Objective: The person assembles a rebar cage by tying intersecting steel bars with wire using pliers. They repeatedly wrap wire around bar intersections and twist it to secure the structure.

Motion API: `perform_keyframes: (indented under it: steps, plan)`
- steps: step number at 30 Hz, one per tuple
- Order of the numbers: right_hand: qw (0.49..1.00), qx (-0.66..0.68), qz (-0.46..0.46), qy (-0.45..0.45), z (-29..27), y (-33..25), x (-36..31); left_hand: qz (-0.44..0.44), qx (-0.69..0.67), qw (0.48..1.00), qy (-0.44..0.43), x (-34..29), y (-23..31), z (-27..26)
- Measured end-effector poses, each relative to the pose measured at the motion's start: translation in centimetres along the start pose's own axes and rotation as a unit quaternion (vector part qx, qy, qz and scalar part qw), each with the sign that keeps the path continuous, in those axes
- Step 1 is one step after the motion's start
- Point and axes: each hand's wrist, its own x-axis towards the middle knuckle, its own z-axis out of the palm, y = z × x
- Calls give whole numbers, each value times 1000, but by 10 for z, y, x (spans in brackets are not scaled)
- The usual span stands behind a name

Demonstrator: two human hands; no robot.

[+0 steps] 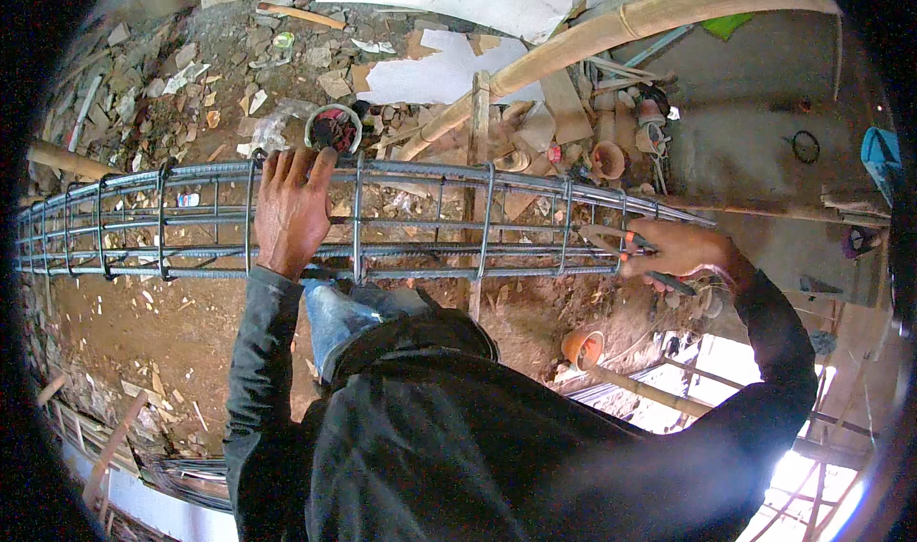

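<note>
A long rebar cage (pixel 439 225) of ribbed steel bars and square stirrups runs across in front of me from left to right. My left hand (pixel 294 208) lies over the cage left of the middle, its fingers curled over the far upper bar. Near the cage's right end, my right hand (pixel 686 248) is closed around a pair of pincers (pixel 672 282) with dark handles and orange marks. The pincers' jaws point left, against the bars by a stirrup (pixel 566 225). The exact bite of the jaws is too small to make out.
A bamboo pole (pixel 611 36) slants behind the cage, beside a wooden post (pixel 479 112). Beyond lie a bucket (pixel 333 129), broken rubble (pixel 191 84) and a clay-coloured pot (pixel 607 160). An orange bucket (pixel 583 348) lies tipped on the near right, by bamboo framing (pixel 659 390).
</note>
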Motion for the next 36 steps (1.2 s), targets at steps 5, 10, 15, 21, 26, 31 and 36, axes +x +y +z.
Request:
perform_keyframes:
  steps: [5,10,15,21,26,31,36]
  plan:
    - [991,56,50,-112,-13,0,-3,-11,-5,1000,-12,1,0,-1]
    - [884,-343,-83,305,27,26,-6,-10,-5,1000,-15,1,3,-5]
    - [738,-532,-69,410,43,44,4,-48,-31,994,-95,2,2,-8]
    - [753,-499,-90,420,45,56,10,-14,-7,1000,-14,0,2,-3]
    - [694,-536,-95,472,53,68,23,-12,-10,1000,-18,1,1,-2]
    - [685,-515,-23,514,74,69,36,-13,-12,999,-27,2,1,-5]
    - [699,-501,21,511,91,71,38,-16,-19,1000,-17,2,1,-4]
